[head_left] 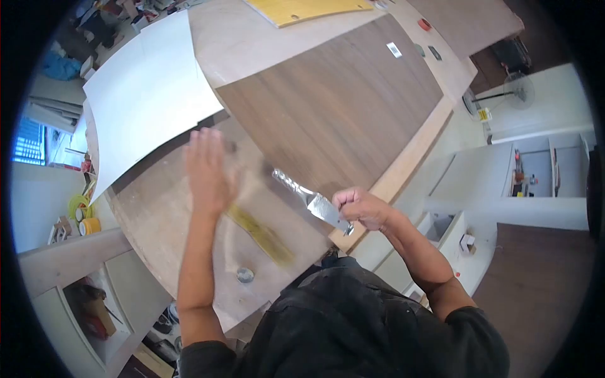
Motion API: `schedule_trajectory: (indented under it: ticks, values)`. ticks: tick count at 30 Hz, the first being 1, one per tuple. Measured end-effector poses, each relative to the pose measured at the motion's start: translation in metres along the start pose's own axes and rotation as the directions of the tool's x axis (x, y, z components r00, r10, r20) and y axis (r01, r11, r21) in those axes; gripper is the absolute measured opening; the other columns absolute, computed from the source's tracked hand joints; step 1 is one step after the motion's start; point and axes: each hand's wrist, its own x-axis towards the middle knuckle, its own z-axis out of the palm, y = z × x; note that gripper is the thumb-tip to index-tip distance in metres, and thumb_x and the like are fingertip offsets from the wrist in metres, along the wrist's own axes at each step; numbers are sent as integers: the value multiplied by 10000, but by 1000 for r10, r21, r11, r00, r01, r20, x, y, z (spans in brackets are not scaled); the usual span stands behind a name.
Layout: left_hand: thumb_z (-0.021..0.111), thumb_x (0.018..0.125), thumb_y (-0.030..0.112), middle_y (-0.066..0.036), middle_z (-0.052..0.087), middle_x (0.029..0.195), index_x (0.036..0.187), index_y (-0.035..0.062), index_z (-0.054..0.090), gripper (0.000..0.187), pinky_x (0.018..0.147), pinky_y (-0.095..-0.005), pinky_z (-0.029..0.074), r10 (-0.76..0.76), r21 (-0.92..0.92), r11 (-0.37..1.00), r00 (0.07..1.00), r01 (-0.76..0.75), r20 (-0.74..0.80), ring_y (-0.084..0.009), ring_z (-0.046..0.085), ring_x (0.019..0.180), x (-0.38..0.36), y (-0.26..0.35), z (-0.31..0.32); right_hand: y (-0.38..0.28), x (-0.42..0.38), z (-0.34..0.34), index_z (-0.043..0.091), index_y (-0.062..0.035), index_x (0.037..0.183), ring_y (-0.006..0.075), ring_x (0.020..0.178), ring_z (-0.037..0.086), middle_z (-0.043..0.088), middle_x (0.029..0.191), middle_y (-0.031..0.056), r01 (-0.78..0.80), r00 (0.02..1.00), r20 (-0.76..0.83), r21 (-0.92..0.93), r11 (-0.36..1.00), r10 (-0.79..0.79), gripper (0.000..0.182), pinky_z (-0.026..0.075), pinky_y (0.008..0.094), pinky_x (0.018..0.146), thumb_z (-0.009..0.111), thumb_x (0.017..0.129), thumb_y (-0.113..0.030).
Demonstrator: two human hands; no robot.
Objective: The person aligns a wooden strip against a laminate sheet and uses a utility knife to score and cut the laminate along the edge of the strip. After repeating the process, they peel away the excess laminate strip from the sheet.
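My right hand (362, 208) is closed, its fingers pinching the broad end of a silver knife-shaped tool (322, 209). The tool's shiny, crinkled handle points away toward the wood-grain sheet (340, 104). My left hand (207, 167), smeared a little by motion, has its fingers stretched out over the table near the edge of the white sheet (151, 94). Just below it, a blurred yellow strip (261, 236) shows against the bare tabletop (170, 220). A small round grey disc (245, 275) sits close to the table's near edge.
A yellow board (302, 9) lies at the table's far side. Red tape (423, 24) and small dark items are beyond the wood-grain sheet. A fan (518, 91) stands at the right, above open cabinets (535, 167). Yellow rolls (89, 225) are at the left.
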Motion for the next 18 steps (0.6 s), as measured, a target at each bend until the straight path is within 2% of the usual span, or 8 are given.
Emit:
schedule_trajectory:
  ticks: [1, 3, 7, 10, 13, 14, 17, 18]
  values:
    - [774, 808, 192, -226, 423, 1553, 1499, 72, 453, 771, 1195, -601, 256, 120, -109, 987, 993, -121, -19, -423, 316, 1491, -14, 39, -13, 19, -10, 2, 643, -38, 770, 45, 594, 470, 554, 677, -46, -26, 1000, 5, 69, 997, 26, 32, 337, 228, 537, 652, 738, -37]
    - [731, 804, 139, -234, 451, 1520, 1450, 51, 492, 694, 1200, -600, 248, 305, -309, 926, 910, -215, 280, -426, 342, 1475, -38, 113, -44, 41, -36, 4, 608, -52, 730, 48, 576, 455, 532, 663, -49, -106, 992, 89, 139, 985, 94, 51, 337, 239, 527, 646, 744, -21]
    - [683, 771, 98, -197, 596, 1294, 1372, 35, 544, 621, 1125, -573, 342, 509, -477, 819, 788, -319, 348, -400, 524, 1288, -108, 220, -38, 90, -73, -11, 622, -60, 747, 66, 570, 442, 504, 648, -48, -116, 958, 280, 156, 981, 69, 30, 341, 246, 526, 626, 760, -34]
    - [685, 754, 99, -171, 674, 1060, 1308, 63, 596, 562, 950, -524, 471, 342, -454, 884, 818, -113, 462, -364, 643, 1066, -156, 264, -15, 124, -99, -28, 606, -80, 745, 80, 561, 441, 469, 633, -47, -84, 927, 370, 59, 995, 56, 70, 356, 253, 524, 650, 800, -74]
    - [695, 771, 83, -169, 716, 929, 1146, 83, 700, 375, 785, -472, 531, 106, -336, 935, 812, 116, 575, -371, 684, 880, -184, 302, -8, 156, -125, -48, 619, -88, 768, 90, 582, 481, 501, 641, -35, -42, 982, 187, 80, 996, 26, 118, 385, 251, 536, 682, 849, -145]
    - [705, 824, 118, -191, 700, 819, 1077, 63, 719, 259, 671, -466, 537, 68, -429, 898, 930, 100, 360, -365, 687, 739, -199, 305, 5, 161, -132, -58, 635, -90, 808, 99, 606, 525, 547, 665, -18, -43, 995, 92, 104, 994, 33, 159, 415, 255, 551, 690, 895, -211]
    - [684, 878, 194, -206, 683, 783, 1014, 43, 729, 208, 717, -481, 532, -402, -435, 690, 805, 579, 435, -368, 695, 770, -221, 297, 34, 179, -131, -87, 640, -75, 849, 100, 600, 542, 585, 689, 2, 87, 927, -373, 105, 991, -42, 173, 430, 263, 554, 704, 895, -228]
    - [686, 917, 244, -175, 691, 724, 984, 15, 724, 242, 636, -421, 533, -483, -451, 676, 813, 583, 326, -294, 686, 659, -226, 286, 51, 184, -123, -103, 638, -56, 892, 101, 588, 536, 583, 689, 4, 84, 882, -470, 69, 994, -42, 204, 439, 269, 555, 719, 891, -243]
